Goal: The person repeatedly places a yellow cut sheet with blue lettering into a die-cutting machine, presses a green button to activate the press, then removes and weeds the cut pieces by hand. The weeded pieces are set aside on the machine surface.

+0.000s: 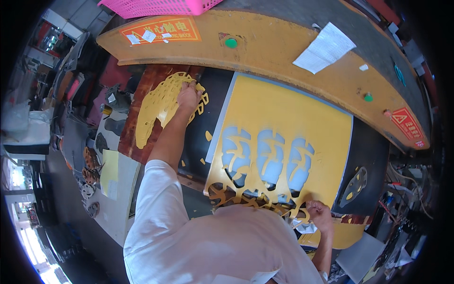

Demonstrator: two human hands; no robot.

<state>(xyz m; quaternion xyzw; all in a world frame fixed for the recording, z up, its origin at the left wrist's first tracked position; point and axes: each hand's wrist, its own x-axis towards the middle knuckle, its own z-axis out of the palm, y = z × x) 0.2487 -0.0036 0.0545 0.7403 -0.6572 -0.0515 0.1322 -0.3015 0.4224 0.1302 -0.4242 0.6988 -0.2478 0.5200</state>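
My left hand (188,98) reaches forward to a pile of yellow cut-out pieces (163,100) full of holes, its fingers bent over the pieces at the pile's right side. Low on the right, my right hand (319,215) is closed beside the near edge of a large yellow sheet (288,111); what its fingers grip is hard to make out. Three sole-shaped openings in the sheet show a pale board (299,174) beneath. Its near edge is a lattice of cut-through scrap, partly hidden by my body. To the right lies a sole-shaped metal cutting die (355,187).
A thick yellow machine beam (265,45) with green buttons spans the far side, carrying a paper sheet (325,47) and a pink basket (161,7). The pile lies on a reddish-brown board (130,135). Several sole-shaped pieces (90,173) lie on the left side table (118,215).
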